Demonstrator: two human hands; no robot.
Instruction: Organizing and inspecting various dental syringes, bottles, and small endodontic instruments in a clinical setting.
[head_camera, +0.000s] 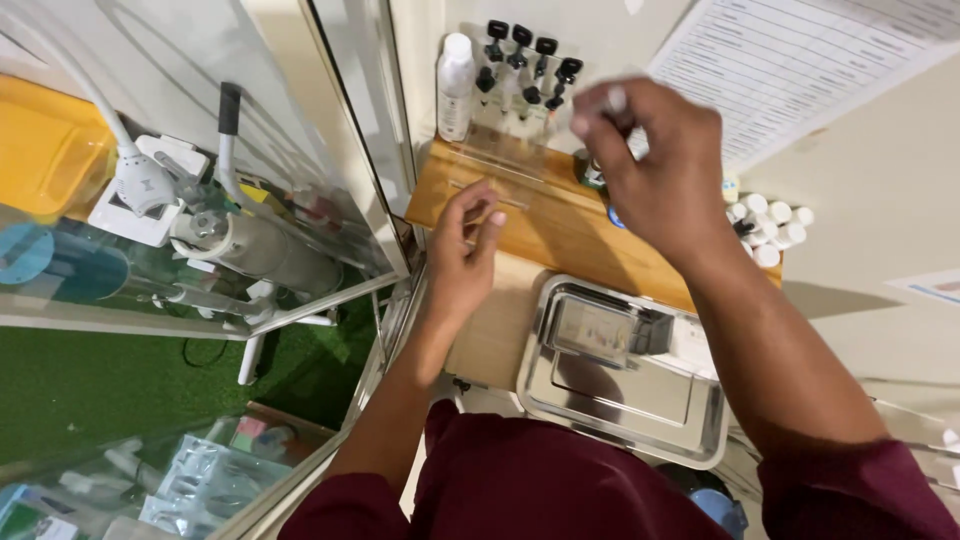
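Glass cabinet (200, 200) at far left, white hose fitting (140, 180) inside. Left hand (462, 250) over left end of wooden shelf (540, 225), fingers curled loose, nothing visibly held. Steel tray (620, 370) below shelf's front edge. White bottle (455, 88) and black-capped droppers (530, 65) at shelf's back edge. Right hand (655, 165) raised above shelf middle, fingertips pinching small blurred white item (612, 98). White caps (770, 225) at right end.

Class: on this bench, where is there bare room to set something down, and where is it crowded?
Free: the steel tray front, and the wooden board between the left hand and right hand. Crowded: the dropper bottles at the wall and the white caps right.
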